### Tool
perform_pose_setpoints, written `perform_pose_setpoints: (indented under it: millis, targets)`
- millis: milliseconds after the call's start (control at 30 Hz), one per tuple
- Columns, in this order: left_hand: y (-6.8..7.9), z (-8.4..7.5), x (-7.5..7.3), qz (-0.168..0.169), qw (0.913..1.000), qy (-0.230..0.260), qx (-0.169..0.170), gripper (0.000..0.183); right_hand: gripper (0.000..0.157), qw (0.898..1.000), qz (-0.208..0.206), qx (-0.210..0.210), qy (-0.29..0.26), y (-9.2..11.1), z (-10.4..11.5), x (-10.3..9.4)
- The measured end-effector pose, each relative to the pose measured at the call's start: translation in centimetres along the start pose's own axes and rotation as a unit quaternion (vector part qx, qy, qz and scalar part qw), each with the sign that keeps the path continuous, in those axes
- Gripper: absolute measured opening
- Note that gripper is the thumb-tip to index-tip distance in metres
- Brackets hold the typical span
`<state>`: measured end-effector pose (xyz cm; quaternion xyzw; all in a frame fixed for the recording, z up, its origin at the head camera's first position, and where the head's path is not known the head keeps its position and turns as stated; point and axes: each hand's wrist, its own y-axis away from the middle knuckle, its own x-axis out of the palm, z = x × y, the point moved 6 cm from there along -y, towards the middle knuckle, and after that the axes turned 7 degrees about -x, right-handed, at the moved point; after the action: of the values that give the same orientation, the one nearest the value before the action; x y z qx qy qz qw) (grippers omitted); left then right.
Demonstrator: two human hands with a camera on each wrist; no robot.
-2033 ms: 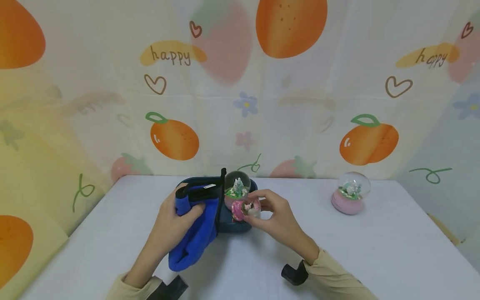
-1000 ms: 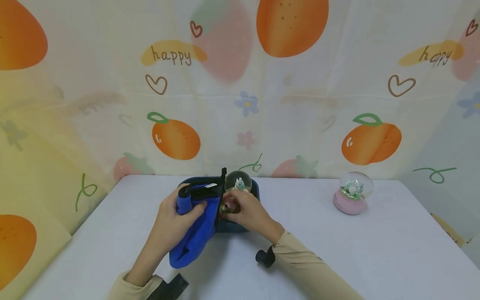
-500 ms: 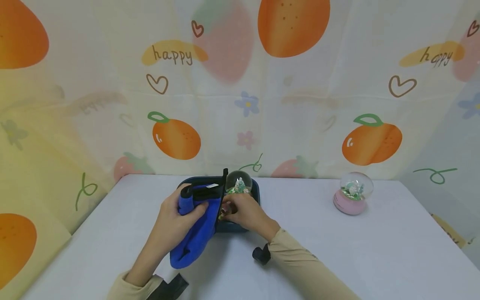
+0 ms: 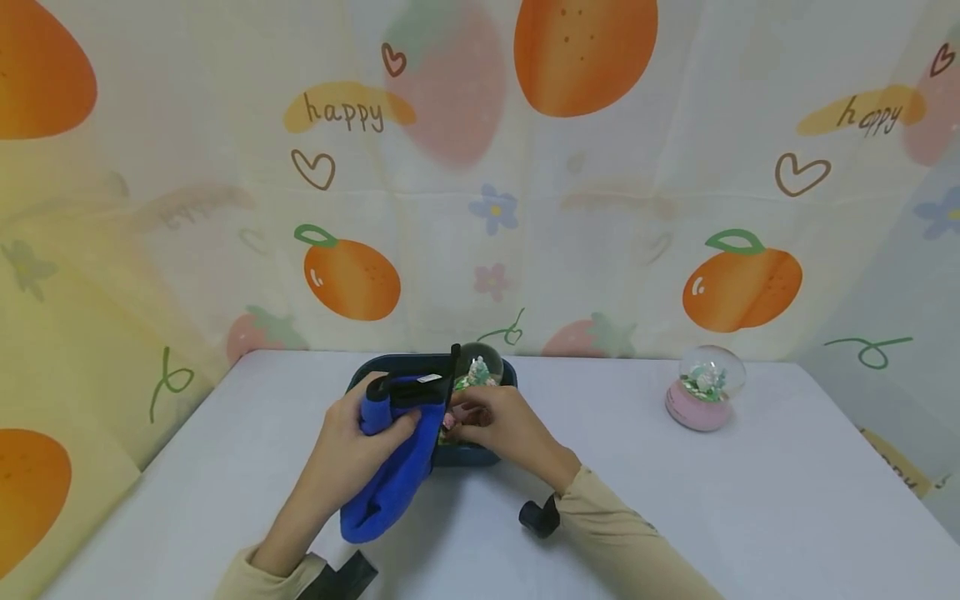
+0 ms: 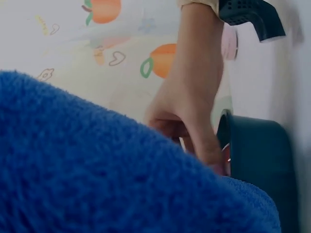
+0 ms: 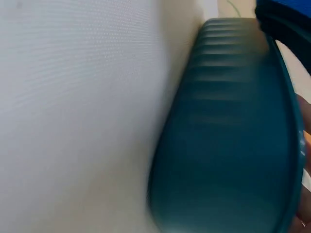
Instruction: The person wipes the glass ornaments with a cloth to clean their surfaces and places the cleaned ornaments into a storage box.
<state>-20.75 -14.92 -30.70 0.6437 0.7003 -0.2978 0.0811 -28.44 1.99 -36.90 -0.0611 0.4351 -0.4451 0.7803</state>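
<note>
My left hand [image 4: 360,437] grips a folded blue fleecy cloth [image 4: 397,483] with black trim and a small white label. The cloth hangs over the left part of a dark teal basin [image 4: 401,363] and hides much of its inside. In the basin, my right hand [image 4: 506,425] holds a small pink snow globe [image 4: 449,421] between thumb and fingers; the fingers and cloth cover most of it. Behind it a larger snow globe [image 4: 478,367] with a little tree stands upright in the basin. The cloth fills much of the left wrist view; the basin's outer wall [image 6: 228,145] dominates the right.
Another snow globe [image 4: 703,392] with a pink base stands at the right on the white table [image 4: 630,467]. A fruit-printed curtain [image 4: 600,192] hangs behind the table. Black wrist mounts [image 4: 540,518] stick out from both sleeves.
My right hand has carried the small pink snow globe leftward into the basin, then drawn back slightly right. My left hand and the cloth have shifted slightly to the right.
</note>
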Motion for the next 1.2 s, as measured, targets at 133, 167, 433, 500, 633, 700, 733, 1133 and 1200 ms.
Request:
perform_pose_setpoints:
  millis: [133,167,433,500,633,700,733,1133,1200]
  targets:
    - [0.1,0.1,0.8,0.013,0.9999,-0.003,-0.003,0.033,0.025,1.000,-0.023,-0.007,0.005,0.8,0.1,-1.3]
    - [0.2,0.1,1.0,0.019,0.9998,-0.004,-0.003,0.034,0.024,1.000,-0.027,-0.006,0.004,1.0,0.1,-1.6]
    - [0.5,0.4,3.2,0.059,0.9978,-0.029,0.004,0.041,0.028,0.997,-0.069,0.007,0.025,3.9,-0.4,-5.2]
    - [0.5,0.6,3.5,0.069,0.9967,-0.041,-0.011,0.039,0.031,0.995,-0.085,0.003,0.043,4.7,-0.5,-6.3]
    - [0.6,0.6,3.9,0.085,0.9949,-0.052,-0.014,0.029,0.033,0.990,-0.117,0.003,0.074,6.5,-0.7,-8.4]
    - [0.6,0.4,4.0,0.092,0.9947,-0.048,-0.001,0.025,0.033,0.988,-0.131,0.010,0.087,7.3,-0.9,-9.3]
    - [0.6,0.4,4.1,0.096,0.9944,-0.044,0.006,0.024,0.033,0.986,-0.136,0.014,0.094,7.7,-1.0,-9.8]
    - [0.8,0.4,4.8,0.123,0.9920,-0.019,0.019,0.027,0.041,0.969,-0.185,0.026,0.163,10.3,-2.8,-14.2]
    - [0.8,0.3,4.8,0.123,0.9921,-0.016,0.017,0.027,0.044,0.966,-0.193,0.024,0.172,10.5,-3.0,-15.1]
